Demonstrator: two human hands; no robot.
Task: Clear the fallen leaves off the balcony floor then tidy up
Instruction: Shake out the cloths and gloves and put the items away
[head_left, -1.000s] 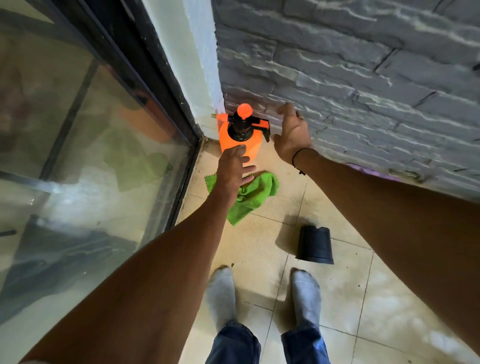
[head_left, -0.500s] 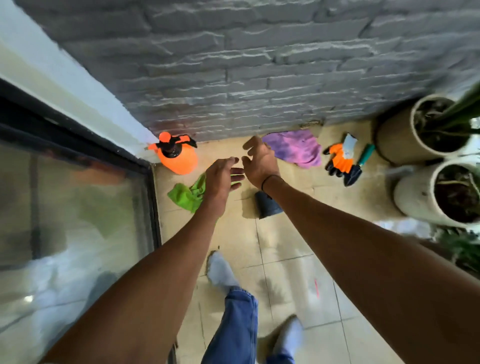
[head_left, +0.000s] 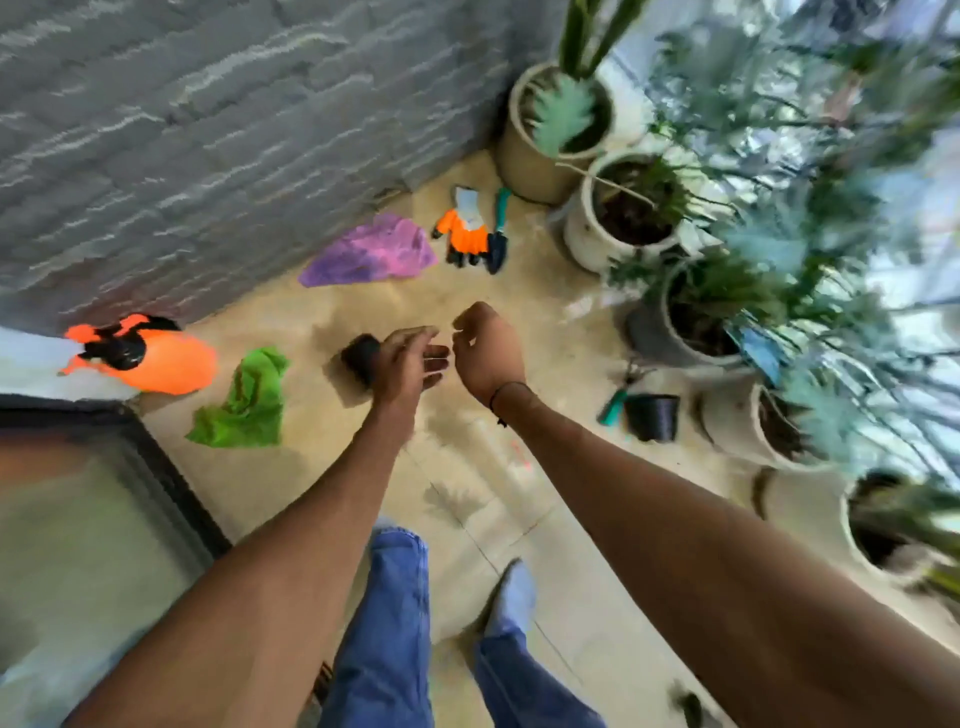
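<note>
Both arms reach forward over the tiled balcony floor (head_left: 483, 493). My left hand (head_left: 408, 364) hangs with loosely curled fingers and holds nothing; a small black pot (head_left: 359, 358) lies on the floor just behind it. Close beside it, my right hand (head_left: 488, 348) is also relaxed and empty. An orange spray bottle (head_left: 156, 358) stands at the left by the wall, with a green cloth (head_left: 244, 400) next to it. A dark leaf (head_left: 758, 491) lies on the floor near the pots at right. The picture is blurred.
A purple cloth (head_left: 371, 252), orange gloves (head_left: 465, 236) and a trowel (head_left: 498, 239) lie by the grey brick wall (head_left: 208, 130). Several potted plants (head_left: 623, 213) line the right side; a second black pot (head_left: 652, 415) stands there. A glass door (head_left: 78, 545) is at left.
The view has swung right from the corner with the spray bottle toward the plants. Both hands have drawn back from the bottle and come together, empty, over the floor.
</note>
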